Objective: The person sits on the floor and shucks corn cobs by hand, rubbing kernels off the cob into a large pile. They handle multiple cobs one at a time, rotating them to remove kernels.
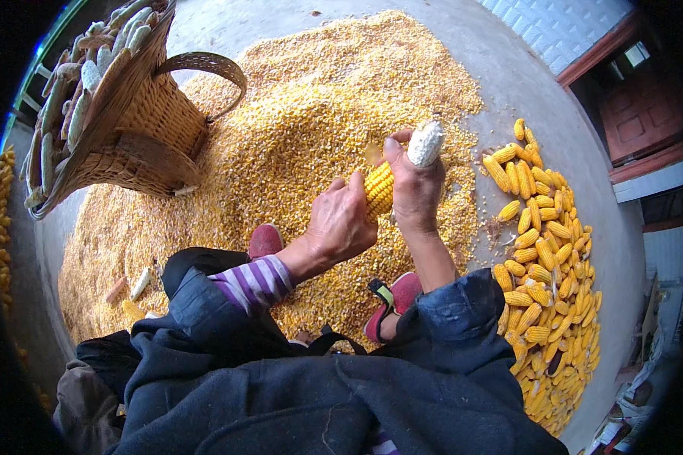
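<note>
My left hand (343, 222) is closed around the lower end of a yellow corn ear (379, 190), which still bears its kernels. In my right hand (415, 185) are a bare white corncob (426, 144), sticking out above the fist, and the upper part of the same ear, pressed against the cob. Both hands meet over a wide heap of loose corn kernels (296, 136) on the floor. What the right palm covers is hidden.
A wicker basket (153, 122) with a curved handle, full of bare cobs (91, 74), stands tilted at the upper left. Whole corn ears (540, 273) lie piled on the concrete floor (614, 296) at the right. A few cobs (140, 284) rest on the kernels at lower left.
</note>
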Tool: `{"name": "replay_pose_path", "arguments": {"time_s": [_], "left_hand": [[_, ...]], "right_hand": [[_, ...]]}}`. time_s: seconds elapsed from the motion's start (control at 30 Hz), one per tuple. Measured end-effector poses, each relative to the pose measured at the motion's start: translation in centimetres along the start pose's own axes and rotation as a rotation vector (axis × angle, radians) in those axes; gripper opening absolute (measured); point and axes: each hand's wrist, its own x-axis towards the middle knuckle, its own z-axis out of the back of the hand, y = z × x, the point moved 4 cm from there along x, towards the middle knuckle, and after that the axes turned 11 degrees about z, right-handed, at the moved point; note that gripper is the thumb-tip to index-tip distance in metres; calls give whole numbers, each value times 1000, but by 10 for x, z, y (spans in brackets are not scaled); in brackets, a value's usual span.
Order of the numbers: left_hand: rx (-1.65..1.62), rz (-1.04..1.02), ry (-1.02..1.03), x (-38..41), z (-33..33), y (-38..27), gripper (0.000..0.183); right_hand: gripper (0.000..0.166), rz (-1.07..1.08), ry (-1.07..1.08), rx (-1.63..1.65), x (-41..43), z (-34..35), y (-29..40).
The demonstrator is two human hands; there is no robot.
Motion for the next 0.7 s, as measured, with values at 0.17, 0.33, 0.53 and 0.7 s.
{"name": "replay_pose_path", "arguments": {"time_s": [0.17, 0.33, 0.53, 0.7], "left_hand": [[-676, 548, 732, -9, 8, -12, 27], [-906, 436, 726, -11, 13, -14, 25], [-405, 143, 264, -2, 13, 4, 37], [-290, 137, 183, -7, 3, 4, 34]], "right_hand": [[19, 130, 8, -104, 6, 16, -18], [28, -97, 128, 47, 13, 23, 2], [48, -391, 295, 602, 2, 10, 15], [13, 10, 88, 47, -5, 2, -2]]}}
